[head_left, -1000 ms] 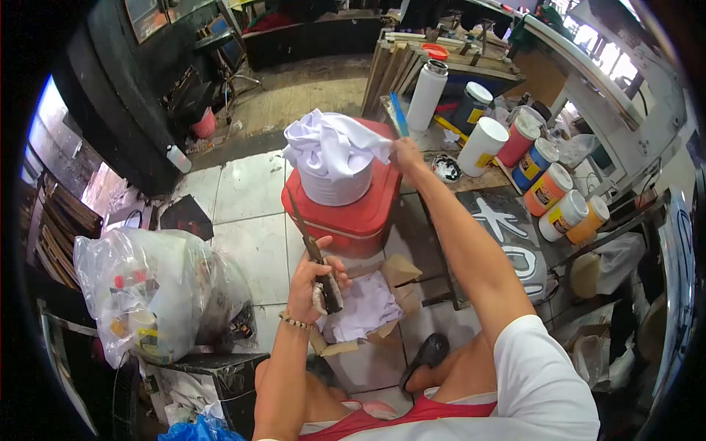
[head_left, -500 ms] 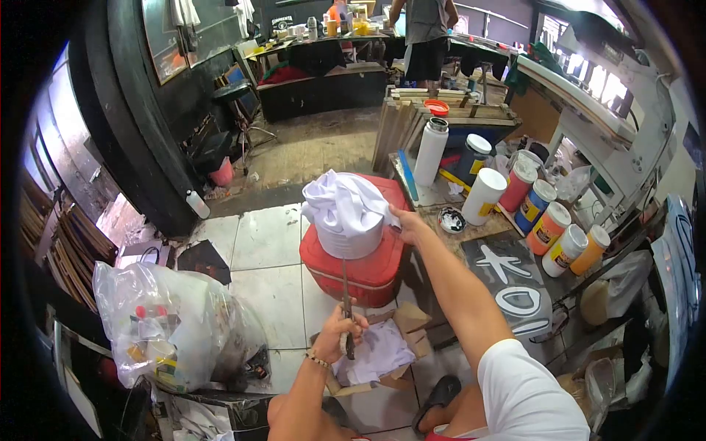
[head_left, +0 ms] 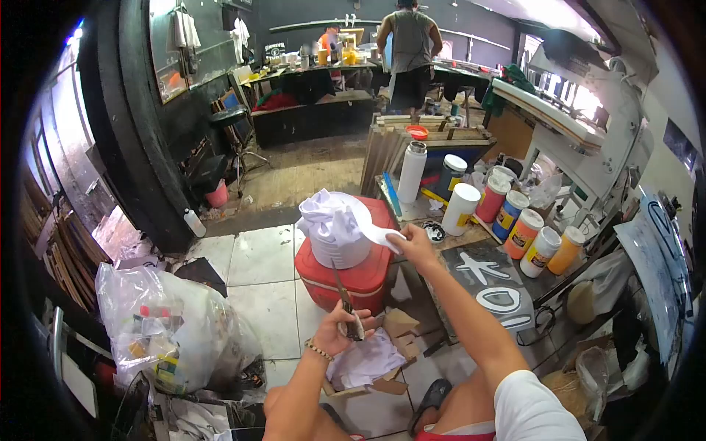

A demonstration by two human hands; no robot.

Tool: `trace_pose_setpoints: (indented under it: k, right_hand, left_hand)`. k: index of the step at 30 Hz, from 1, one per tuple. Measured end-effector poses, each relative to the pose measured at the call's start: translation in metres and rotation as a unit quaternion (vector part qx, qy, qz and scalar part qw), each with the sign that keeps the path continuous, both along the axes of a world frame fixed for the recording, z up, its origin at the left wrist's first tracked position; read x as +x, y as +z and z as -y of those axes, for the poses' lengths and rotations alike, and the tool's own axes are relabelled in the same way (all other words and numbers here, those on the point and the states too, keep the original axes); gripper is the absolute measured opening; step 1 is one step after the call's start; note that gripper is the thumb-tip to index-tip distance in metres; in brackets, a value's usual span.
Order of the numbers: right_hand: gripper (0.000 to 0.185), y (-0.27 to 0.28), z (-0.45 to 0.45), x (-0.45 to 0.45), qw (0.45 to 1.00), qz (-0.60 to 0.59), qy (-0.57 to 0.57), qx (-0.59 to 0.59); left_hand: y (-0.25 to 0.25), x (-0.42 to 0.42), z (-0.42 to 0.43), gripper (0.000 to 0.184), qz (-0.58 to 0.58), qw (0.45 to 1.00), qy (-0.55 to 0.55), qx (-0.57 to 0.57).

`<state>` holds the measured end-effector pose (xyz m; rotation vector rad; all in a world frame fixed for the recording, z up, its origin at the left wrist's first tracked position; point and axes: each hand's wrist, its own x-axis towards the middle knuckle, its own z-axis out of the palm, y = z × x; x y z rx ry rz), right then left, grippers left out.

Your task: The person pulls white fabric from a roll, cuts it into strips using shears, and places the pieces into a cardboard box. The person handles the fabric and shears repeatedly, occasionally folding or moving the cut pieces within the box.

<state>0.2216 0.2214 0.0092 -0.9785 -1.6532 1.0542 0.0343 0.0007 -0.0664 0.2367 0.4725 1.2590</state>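
Note:
A white bucket [head_left: 342,253] stands on a red cooler box [head_left: 346,285], heaped with crumpled white cloth [head_left: 327,214]. My right hand [head_left: 413,246] is closed on the end of a white fabric strip [head_left: 377,234], which stretches from the bucket to my fingers. In my left hand [head_left: 340,327] is a knife [head_left: 344,294] with a long, narrow blade pointing up toward the bucket; my fingers are partly loose around its handle. Below that hand, more white cloth [head_left: 366,361] lies in an open cardboard box [head_left: 403,327] on the floor.
To the right, a bench holds several paint jars [head_left: 523,229], a white bottle [head_left: 412,173] and a painted black board [head_left: 487,283]. A stuffed clear plastic bag [head_left: 180,323] sits at left. Another person [head_left: 412,55] stands at the far table.
My right hand has drawn the strip out from the bucket toward the right. My left hand's fingers have loosened, and the knife now leans more. The head view has tilted up slightly.

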Motion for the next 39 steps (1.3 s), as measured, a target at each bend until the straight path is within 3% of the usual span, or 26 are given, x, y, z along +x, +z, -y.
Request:
trace_pose_setpoints:
  k: [1, 3, 4, 7, 11, 15, 20, 23, 25, 26, 27, 29, 32, 33, 35, 37, 39]
  right_hand:
    - [0.033, 0.004, 0.013, 0.005, 1.0, -0.003, 0.0, 0.004]
    - [0.031, 0.006, 0.036, 0.015, 0.999, 0.008, -0.012, 0.035]
    - [0.031, 0.0, 0.044, 0.016, 0.999, -0.04, -0.01, 0.011]
    - [0.03, -0.014, 0.063, 0.033, 0.999, -0.041, -0.015, 0.025]
    - [0.026, -0.035, 0.079, 0.047, 0.994, -0.108, -0.002, -0.011]
    - [0.025, -0.036, 0.099, 0.048, 0.976, -0.208, -0.036, -0.046]
    - [0.021, -0.04, 0.094, 0.054, 0.991, -0.129, 0.0, -0.027]
    - [0.021, -0.032, 0.095, 0.058, 0.995, -0.093, 0.03, -0.033]
    - [0.018, -0.023, 0.1, 0.062, 0.995, -0.087, 0.028, -0.035]
    - [0.019, -0.016, 0.102, 0.064, 0.997, -0.068, 0.017, -0.028]
    - [0.02, -0.013, 0.103, 0.066, 0.999, -0.051, 0.007, -0.019]
    - [0.021, -0.026, 0.089, 0.072, 0.997, -0.061, 0.008, -0.035]
    - [0.022, -0.025, 0.086, 0.084, 0.999, -0.026, -0.024, 0.012]
    - [0.022, -0.022, 0.087, 0.087, 0.998, -0.05, -0.019, -0.014]
    - [0.022, -0.015, 0.09, 0.093, 0.996, -0.072, -0.013, -0.045]
    - [0.023, -0.005, 0.093, 0.097, 0.992, -0.105, 0.001, -0.065]
    - [0.023, 0.002, 0.094, 0.1, 0.991, -0.11, -0.005, -0.078]
  left_hand:
    - [-0.005, 0.001, 0.001, 0.051, -0.053, 0.998, 0.0, 0.015]
    - [-0.011, 0.002, 0.001, 0.046, -0.047, 0.998, -0.025, 0.029]
    - [-0.01, 0.003, 0.004, 0.04, -0.037, 0.997, -0.051, 0.038]
    - [-0.004, 0.012, 0.011, 0.047, -0.066, 0.992, -0.108, 0.017]
    - [-0.029, 0.015, 0.013, 0.033, -0.116, 0.982, -0.145, 0.04]
    - [-0.014, 0.028, 0.031, 0.03, -0.157, 0.981, -0.109, -0.022]
    - [-0.014, 0.031, 0.041, 0.025, -0.174, 0.974, -0.137, -0.045]
    - [0.015, 0.041, 0.033, 0.023, -0.206, 0.968, -0.132, -0.05]
    - [0.026, 0.046, 0.034, 0.025, -0.254, 0.961, -0.108, 0.012]
    - [0.033, 0.049, 0.035, 0.04, -0.315, 0.944, -0.095, 0.019]
    - [0.034, 0.048, 0.037, 0.04, -0.315, 0.944, -0.093, 0.019]
    - [0.035, 0.047, 0.039, 0.059, -0.418, 0.908, -0.012, 0.012]
    - [0.02, 0.027, 0.033, 0.063, -0.489, 0.869, 0.03, 0.075]
    - [0.027, 0.028, 0.037, 0.063, -0.488, 0.869, 0.028, 0.072]
    - [0.056, 0.029, 0.044, 0.059, -0.366, 0.925, 0.045, 0.087]
    - [0.067, 0.028, 0.053, 0.058, -0.333, 0.935, 0.031, 0.12]
    - [0.08, 0.035, 0.062, 0.063, -0.212, 0.97, 0.016, 0.12]
